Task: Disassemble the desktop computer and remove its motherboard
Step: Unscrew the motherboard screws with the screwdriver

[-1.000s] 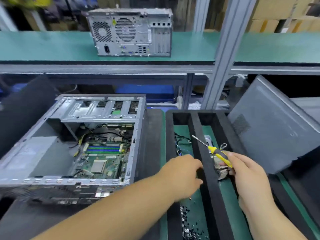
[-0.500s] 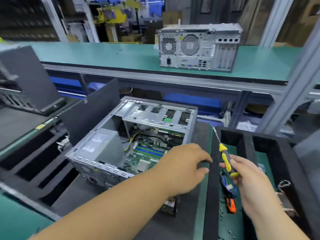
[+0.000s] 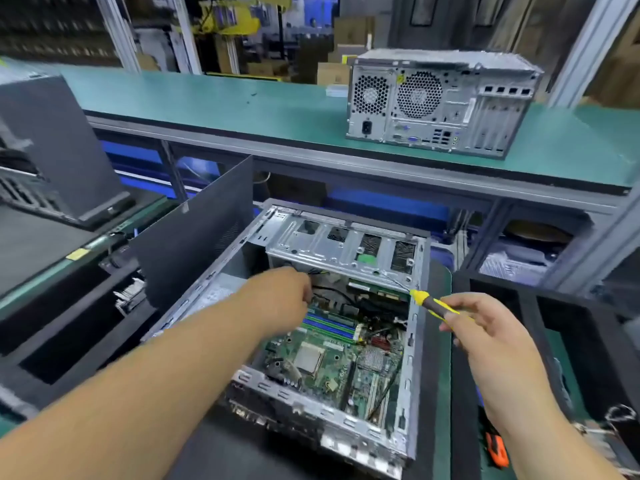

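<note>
- A second ago both hands were over the black divided tray on the right, where the right hand picked up the screwdriver. Now both are over the open computer case [image 3: 311, 306], so we judge that the fetching of the tool is finished and the work on the inside begins.
- The left hand [image 3: 284, 299] has gone into the far left part of the case, under the metal drive cage [image 3: 346, 247]. Its fingers are curled near the black and yellow cables [image 3: 332, 292]; the picture is blurred there and the fingertips are hidden, so we cannot tell whether they grasp a cable or only touch it.
- The right hand [image 3: 485, 327] holds the screwdriver [image 3: 433, 303] by its yellow and black handle, the fingers closed round it. The handle points to the far left, and the tip seems to be at the right edge of the drive cage, but the shaft is too thin to follow.
- The motherboard [image 3: 329, 362] lies flat on the floor of the case, not yet removed. It is just near of the left fingers and lower than them, and left of the right hand.
- We think cables and screws must be released before the board can come out.
- A second, closed computer [image 3: 440, 102] stands on the far green table [image 3: 242, 109].
</note>
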Demonstrator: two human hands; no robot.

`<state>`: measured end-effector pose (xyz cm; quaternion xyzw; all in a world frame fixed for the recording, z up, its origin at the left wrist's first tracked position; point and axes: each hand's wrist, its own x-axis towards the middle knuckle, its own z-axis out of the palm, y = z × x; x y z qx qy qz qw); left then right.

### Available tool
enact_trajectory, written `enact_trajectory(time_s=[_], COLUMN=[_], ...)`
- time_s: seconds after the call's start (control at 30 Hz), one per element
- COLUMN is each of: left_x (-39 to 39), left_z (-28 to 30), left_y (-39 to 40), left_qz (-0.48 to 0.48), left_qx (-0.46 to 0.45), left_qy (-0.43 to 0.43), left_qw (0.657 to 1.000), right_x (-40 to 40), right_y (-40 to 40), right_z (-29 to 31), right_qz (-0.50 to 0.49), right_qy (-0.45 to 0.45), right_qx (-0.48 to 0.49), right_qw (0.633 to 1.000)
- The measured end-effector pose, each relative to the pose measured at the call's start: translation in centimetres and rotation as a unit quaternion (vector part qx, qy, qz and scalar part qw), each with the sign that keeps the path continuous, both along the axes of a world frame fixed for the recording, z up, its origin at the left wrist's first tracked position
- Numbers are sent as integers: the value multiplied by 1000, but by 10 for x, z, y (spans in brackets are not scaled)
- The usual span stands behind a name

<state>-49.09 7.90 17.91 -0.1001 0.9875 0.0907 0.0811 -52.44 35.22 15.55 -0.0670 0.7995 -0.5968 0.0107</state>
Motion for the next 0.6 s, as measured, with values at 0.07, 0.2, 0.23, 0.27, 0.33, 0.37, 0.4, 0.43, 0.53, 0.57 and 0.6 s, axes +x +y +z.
enact_trajectory(time_s=[0.07,0.2,0.23,0.27,0.33,0.37,0.4,0.43,0.53,0.57,0.6], left_x=[-19,-53,-61,-68,-80,-86,-91,-96,-107,-109,-111], left_z=[1,-3,-6,-10,-20,-26,-32,-37,-53,-58,-62], left_y=[-30,-63,-68,-72,-77,-79,-80,-82,-92,-95,-97], left_qz=[-27,-98,-113,-129,-156,-169,-176,-174,-180,-188,-198], left_qx=[-40,-42,-47,-53,-53,-47,-39,-32,-74,-100,-117], left_qy=[-76,-197,-215,-231,-268,-291,-313,-327,-342,-348,-349], left_qw=[996,975,969,963,949,941,933,928,920,913,908], right_x=[-2,-4,-5,-6,-10,-12,-15,-17,-24,-26,-28], right_y=[-14,-52,-62,-73,-95,-104,-114,-123,-150,-159,-166], right_z=[4,12,13,14,15,15,14,13,9,7,4], right_qz=[-9,0,7,15,30,35,40,46,68,75,79], right_qy=[25,49,50,53,59,62,67,74,74,74,78], right_qx=[36,54,65,80,115,138,165,193,263,286,308], right_qw=[999,997,997,995,991,988,983,977,960,953,945])
